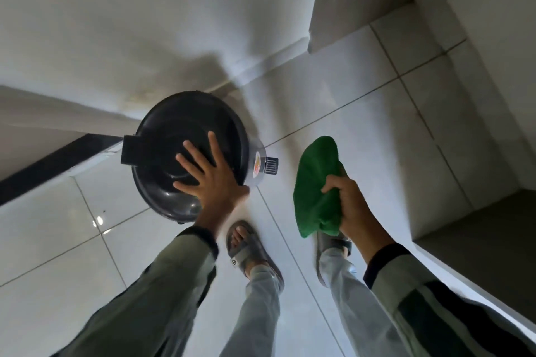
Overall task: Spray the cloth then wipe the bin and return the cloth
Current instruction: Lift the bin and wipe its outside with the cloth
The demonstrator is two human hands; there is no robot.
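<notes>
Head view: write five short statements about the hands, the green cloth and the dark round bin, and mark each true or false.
1. The left hand lies flat with spread fingers on the lid of the dark round bin. True.
2. The right hand holds a spray bottle. False: it grips the bunched green cloth.
3. The green cloth is pressed against the bin lid. False: it is held off to the side, apart from the bin.
4. The bin stands on the pale glossy tiled floor close to a wall. True.
5. The person is barefoot. False: grey sandals are on the feet.
</notes>
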